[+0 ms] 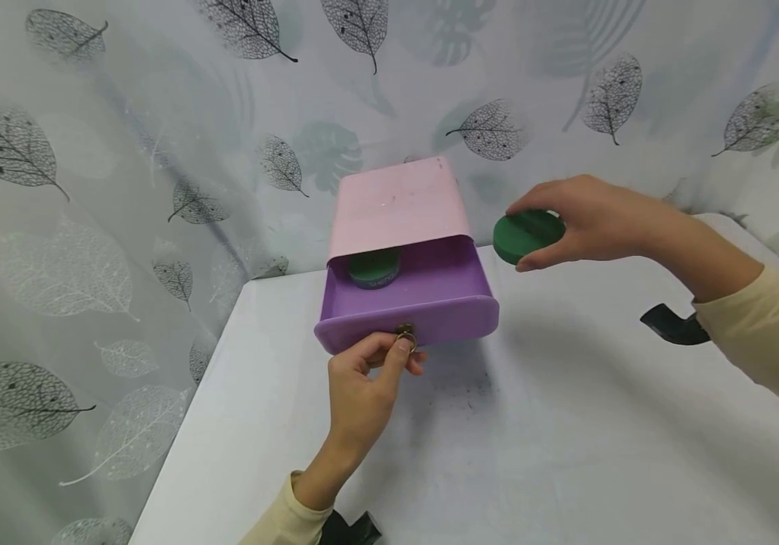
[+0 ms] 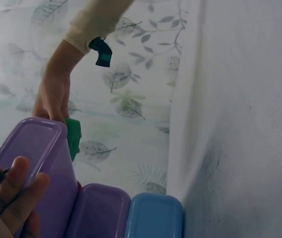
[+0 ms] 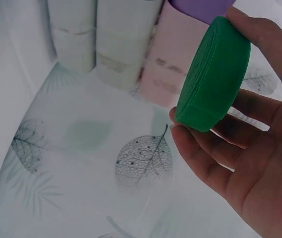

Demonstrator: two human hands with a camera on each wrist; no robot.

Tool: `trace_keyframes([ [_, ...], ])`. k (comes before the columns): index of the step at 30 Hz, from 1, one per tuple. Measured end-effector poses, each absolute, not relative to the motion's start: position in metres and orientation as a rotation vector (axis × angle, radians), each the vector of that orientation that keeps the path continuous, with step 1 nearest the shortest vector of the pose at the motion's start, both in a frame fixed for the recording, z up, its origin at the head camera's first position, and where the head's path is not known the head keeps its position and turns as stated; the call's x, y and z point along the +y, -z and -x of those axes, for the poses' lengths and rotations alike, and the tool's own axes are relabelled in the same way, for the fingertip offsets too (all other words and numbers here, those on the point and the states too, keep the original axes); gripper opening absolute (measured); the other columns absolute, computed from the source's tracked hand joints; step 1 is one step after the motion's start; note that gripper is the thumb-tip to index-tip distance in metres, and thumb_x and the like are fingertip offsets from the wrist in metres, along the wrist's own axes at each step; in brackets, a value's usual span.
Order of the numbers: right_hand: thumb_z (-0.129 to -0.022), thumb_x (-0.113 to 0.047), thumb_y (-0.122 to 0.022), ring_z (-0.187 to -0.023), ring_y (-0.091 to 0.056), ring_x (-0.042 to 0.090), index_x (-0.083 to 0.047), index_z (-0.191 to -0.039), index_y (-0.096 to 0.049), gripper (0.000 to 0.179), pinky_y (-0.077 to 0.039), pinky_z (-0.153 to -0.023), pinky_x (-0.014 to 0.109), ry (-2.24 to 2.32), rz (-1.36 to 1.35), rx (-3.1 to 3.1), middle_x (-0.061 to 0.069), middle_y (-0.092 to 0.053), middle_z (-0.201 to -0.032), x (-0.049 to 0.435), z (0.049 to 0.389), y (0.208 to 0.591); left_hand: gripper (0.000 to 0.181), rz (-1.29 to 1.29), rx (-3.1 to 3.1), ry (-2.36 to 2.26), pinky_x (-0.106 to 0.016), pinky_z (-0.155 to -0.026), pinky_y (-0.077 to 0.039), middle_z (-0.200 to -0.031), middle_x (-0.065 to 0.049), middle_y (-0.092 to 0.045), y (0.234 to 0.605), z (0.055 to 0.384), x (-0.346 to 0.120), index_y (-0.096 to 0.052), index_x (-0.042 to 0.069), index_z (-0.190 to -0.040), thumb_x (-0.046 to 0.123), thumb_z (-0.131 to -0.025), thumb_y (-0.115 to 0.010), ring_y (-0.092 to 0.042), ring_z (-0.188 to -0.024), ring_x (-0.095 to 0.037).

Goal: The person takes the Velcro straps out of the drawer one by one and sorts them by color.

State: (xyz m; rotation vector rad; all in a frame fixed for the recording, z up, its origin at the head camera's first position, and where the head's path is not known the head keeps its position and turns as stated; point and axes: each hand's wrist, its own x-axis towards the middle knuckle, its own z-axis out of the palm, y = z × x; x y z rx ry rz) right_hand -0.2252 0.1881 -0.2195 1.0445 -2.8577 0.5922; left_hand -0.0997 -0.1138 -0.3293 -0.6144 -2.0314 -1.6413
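My left hand (image 1: 365, 386) pinches the small ring pull (image 1: 406, 331) on the front of a purple drawer (image 1: 457, 318). The drawer stands pulled out of a pink-topped drawer unit (image 1: 399, 208). Inside it, toward the left, lies a round green thing (image 1: 373, 266), partly shaded under the pink top. Out to the right of the unit, my right hand (image 1: 587, 216) holds a roll of green fabric tape (image 3: 217, 74) by its edges, thumb on one side and fingers on the other. The roll is in the air, apart from the drawer.
Below the pulled drawer, the left wrist view shows another purple drawer front (image 2: 101, 210) and a blue one (image 2: 154, 215). The unit stands on a white table (image 1: 600, 424) near its back edge. Behind hangs a leaf-patterned curtain (image 1: 375, 98). Dark wrist gear (image 1: 675, 325) is on the right sleeve.
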Motion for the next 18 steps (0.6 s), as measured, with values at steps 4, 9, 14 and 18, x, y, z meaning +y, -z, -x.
trace_keyframes([
  [4,-0.067,-0.055,-0.076,-0.090,-0.054,0.017,-0.016,-0.123,-0.058,0.071,-0.046,-0.071,0.033,-0.605,-1.030,-2.872,-0.003,-0.057,-0.114,0.188,0.229,0.228,0.010,0.619,-2.024,1.646,-0.038,-0.075,-0.049,-0.069,0.000,-0.067,0.330,0.100,-0.114,-0.069,0.013,-0.086,0.012,-0.091,-0.060,-0.068,-0.070,-0.021],
  [9,-0.068,-0.054,-0.076,-0.089,-0.053,0.017,-0.017,-0.123,-0.058,0.069,-0.046,-0.070,0.033,-0.609,-1.030,-2.875,-0.004,-0.057,-0.113,0.187,0.231,0.239,0.010,0.632,-2.012,1.654,-0.037,-0.071,-0.051,-0.069,0.001,-0.067,0.330,0.101,-0.114,-0.069,0.011,-0.086,0.011,-0.091,-0.060,-0.067,-0.069,-0.021],
  [14,-0.067,-0.051,-0.078,-0.088,-0.053,0.017,-0.016,-0.122,-0.059,0.068,-0.045,-0.069,0.033,-0.568,-1.047,-2.882,-0.003,-0.057,-0.112,0.185,0.234,0.254,0.010,0.632,-2.008,1.648,-0.037,-0.071,-0.051,-0.069,0.001,-0.067,0.330,0.101,-0.113,-0.069,0.012,-0.086,0.010,-0.091,-0.060,-0.067,-0.069,-0.019],
  [18,-0.067,-0.049,-0.079,-0.086,-0.052,0.016,-0.015,-0.120,-0.059,0.066,-0.045,-0.067,0.033,-0.558,-1.062,-2.878,-0.002,-0.058,-0.109,0.184,0.237,0.265,0.011,0.629,-2.009,1.639,-0.036,-0.070,-0.051,-0.067,0.000,-0.066,0.325,0.098,-0.112,-0.068,0.009,-0.085,0.005,-0.090,-0.059,-0.067,-0.069,-0.021],
])
